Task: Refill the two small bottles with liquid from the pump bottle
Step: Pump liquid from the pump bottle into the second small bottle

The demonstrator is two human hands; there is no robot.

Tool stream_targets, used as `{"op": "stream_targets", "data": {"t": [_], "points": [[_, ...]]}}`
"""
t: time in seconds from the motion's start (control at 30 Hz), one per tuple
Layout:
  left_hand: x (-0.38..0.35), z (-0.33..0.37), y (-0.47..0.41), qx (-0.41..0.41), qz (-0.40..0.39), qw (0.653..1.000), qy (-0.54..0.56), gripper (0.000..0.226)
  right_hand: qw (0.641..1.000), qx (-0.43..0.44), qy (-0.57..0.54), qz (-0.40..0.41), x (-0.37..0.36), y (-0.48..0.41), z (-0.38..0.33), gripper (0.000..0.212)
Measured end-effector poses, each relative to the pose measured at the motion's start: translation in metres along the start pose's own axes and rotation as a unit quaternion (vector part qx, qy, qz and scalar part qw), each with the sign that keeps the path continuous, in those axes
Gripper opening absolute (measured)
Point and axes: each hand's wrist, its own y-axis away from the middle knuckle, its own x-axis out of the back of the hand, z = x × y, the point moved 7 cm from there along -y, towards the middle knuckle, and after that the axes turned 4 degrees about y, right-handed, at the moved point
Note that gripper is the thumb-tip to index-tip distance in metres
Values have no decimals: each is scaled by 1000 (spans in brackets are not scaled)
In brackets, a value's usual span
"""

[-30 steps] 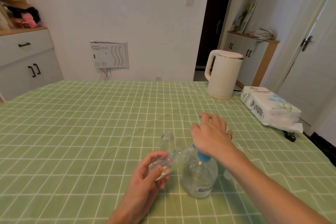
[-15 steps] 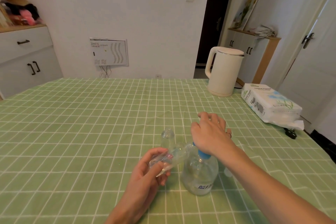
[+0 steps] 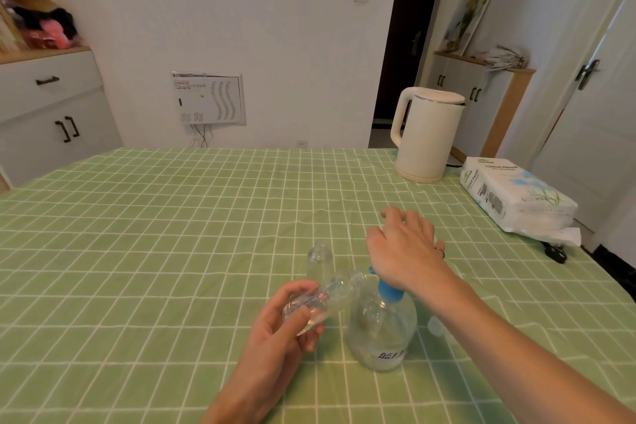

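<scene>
Green checked cloth covers the table, and two hands work at clear bottles near its front.
Nearest, the left hand grips the tilted bottle, fingers and thumb curled round its lower end; its open neck points up and right, close to the blue pump spout. Just right of it the pump bottle stands upright on the cloth. The right hand lies palm-down on the pump head, its fingers loosely spread and nearly straight, clasping nothing. Just behind the tilted bottle the upright bottle stands uncapped. Farther back on the right sit a cream kettle and, near the table's edge, a tissue pack. Beyond them is a white wall, with a cabinet at the left.
</scene>
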Motion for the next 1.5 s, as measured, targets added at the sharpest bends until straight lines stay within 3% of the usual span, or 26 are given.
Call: {"op": "stream_targets", "data": {"t": [0.23, 0.47, 0.83, 1.0, 1.13, 1.5], "points": [[3, -2, 0, 1, 3, 1000, -3, 66, 1000, -2, -4, -12, -5, 0, 2, 52], [4, -2, 0, -1, -3, 1000, -7, 63, 999, 15, 21, 37, 9, -1, -2, 52], [4, -2, -1, -4, 6, 1000, -6, 66, 1000, -1, -14, -8, -7, 0, 2, 51], [4, -2, -1, 3, 3, 1000, -1, 53, 1000, -6, -14, 4, 2, -1, 2, 47], [3, 0, 1, 1, 2, 1000, -6, 65, 1000, 0, 1, 7, 5, -2, 1, 50], [2, 0, 0, 1, 13, 1000, -6, 66, 1000, 3, -17, -6, -6, -1, 2, 51]]}}
